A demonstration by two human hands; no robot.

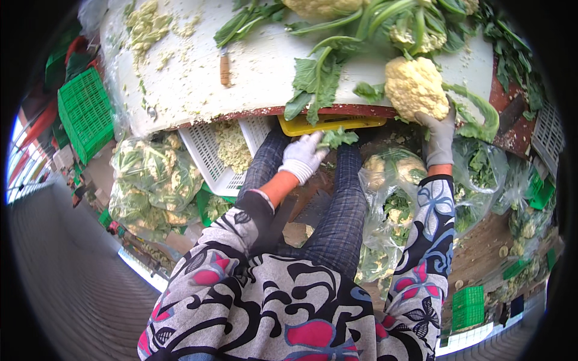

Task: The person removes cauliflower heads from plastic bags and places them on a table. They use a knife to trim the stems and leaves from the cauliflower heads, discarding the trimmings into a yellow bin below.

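My right hand (438, 137), in a pale glove, grips a cream cauliflower head (415, 88) from its near side, at the right of the table's front edge. A long-stemmed leaf (480, 108) sticks out to the right of that head. My left hand (304, 155), also gloved, is over the gap between my knees, with its fingers closed on a small green cauliflower leaf (339, 138). Just beyond it, a yellow tray (367, 121) juts from under the table edge. A tool with a wooden handle (224, 68) lies on the table, left of centre.
The white table (186, 90) carries scattered crumbs, leaves (319, 78) and more cauliflower (325, 7) at the back. A white crate (208, 153) of florets stands left of my legs. Clear bags of cauliflower (153, 180) flank me. A green crate (87, 114) is at far left.
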